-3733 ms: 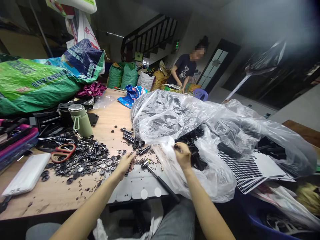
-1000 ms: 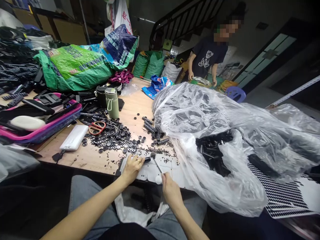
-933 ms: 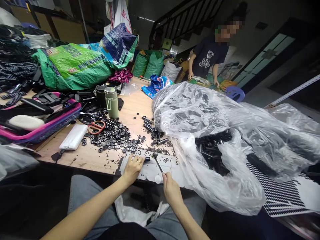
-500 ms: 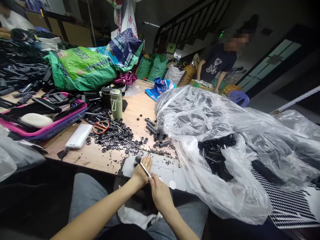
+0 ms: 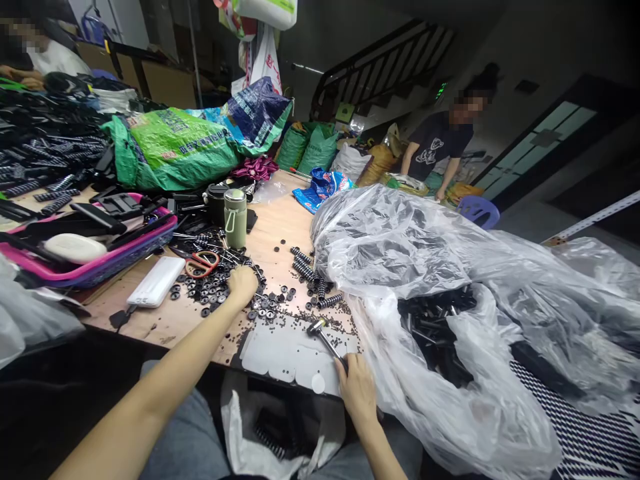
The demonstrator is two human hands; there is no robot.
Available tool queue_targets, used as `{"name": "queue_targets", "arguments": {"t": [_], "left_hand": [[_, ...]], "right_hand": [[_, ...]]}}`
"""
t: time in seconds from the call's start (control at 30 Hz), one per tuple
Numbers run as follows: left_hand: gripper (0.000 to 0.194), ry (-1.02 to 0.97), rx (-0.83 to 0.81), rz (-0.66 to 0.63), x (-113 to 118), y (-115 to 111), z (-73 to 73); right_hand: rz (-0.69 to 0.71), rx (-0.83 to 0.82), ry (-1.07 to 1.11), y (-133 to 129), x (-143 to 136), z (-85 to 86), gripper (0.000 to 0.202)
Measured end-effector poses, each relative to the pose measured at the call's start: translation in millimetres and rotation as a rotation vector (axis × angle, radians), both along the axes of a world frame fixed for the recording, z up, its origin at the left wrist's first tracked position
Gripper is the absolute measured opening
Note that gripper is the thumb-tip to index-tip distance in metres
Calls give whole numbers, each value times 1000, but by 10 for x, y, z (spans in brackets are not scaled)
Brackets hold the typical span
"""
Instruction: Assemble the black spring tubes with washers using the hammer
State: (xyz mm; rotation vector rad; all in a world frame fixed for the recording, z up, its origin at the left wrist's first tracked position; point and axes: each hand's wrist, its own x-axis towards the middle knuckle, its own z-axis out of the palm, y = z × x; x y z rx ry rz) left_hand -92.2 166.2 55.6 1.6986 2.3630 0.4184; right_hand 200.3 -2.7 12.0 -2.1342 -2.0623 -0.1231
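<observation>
My left hand reaches into a pile of black round washers and thin metal rods. Its fingers are curled and mostly hidden; what they pinch cannot be made out. At the table's front edge, my right hand is closed around the handle of a small hammer. The hammer's head rests over the edge of a grey mat strewn with tiny dark bits. A white disc lies at the mat's front edge. Black-and-white patterned tubes lie behind the mat.
Left of the pile are orange-handled scissors, a white power bank and a pink basket. A green flask stands behind. Clear plastic sheeting covers the right side. An open white sack hangs below. Another person stands beyond.
My hands were together over the mat with a thin pale rod between them. The left has moved forward and left to the pile; the right has moved right, with the hammer now plainly visible.
</observation>
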Motion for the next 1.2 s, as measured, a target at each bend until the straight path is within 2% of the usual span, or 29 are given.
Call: {"name": "queue_targets", "arguments": {"t": [0.1,0.23,0.4,0.5,0.6,0.73,0.83,0.9,0.97,1.0,1.07,1.13,1.2], "left_hand": [[25,-5,-40,22,-109,200,-73],[24,-17,0,-25,-143,115,-107],[27,-148,165,-216,-88,-342,-66],[23,-273,243,-420,17,-728,-89],[21,-298,235,-569,100,-1067,-130],[21,-307,190,-575,61,-1336,-143],[19,-258,155,-494,-35,-1454,-99],[31,-192,217,-440,-76,-1508,-64],[51,-155,283,-483,-83,-1532,-48],[55,-167,282,-538,-78,-1531,-53],[47,-255,234,-618,-60,-1506,-87],[37,-390,203,-561,-51,-1464,-138],[30,-517,204,-411,-60,-1424,-176]], "right_hand": [[32,38,74,73,-57,39,27],[79,67,202,200,-146,129,26],[165,72,520,405,-348,286,29],[196,-7,812,566,-601,437,32],[231,-147,1057,740,-874,526,36],[278,-366,1255,878,-1125,450,32],[227,-462,1442,848,-1241,331,30],[191,-493,1540,780,-1322,269,33],[172,-513,1578,715,-1416,233,35],[174,-526,1576,698,-1461,225,34],[203,-520,1508,719,-1527,224,29],[256,-404,1309,824,-1539,238,22],[280,-236,1052,993,-1497,251,18]]}}
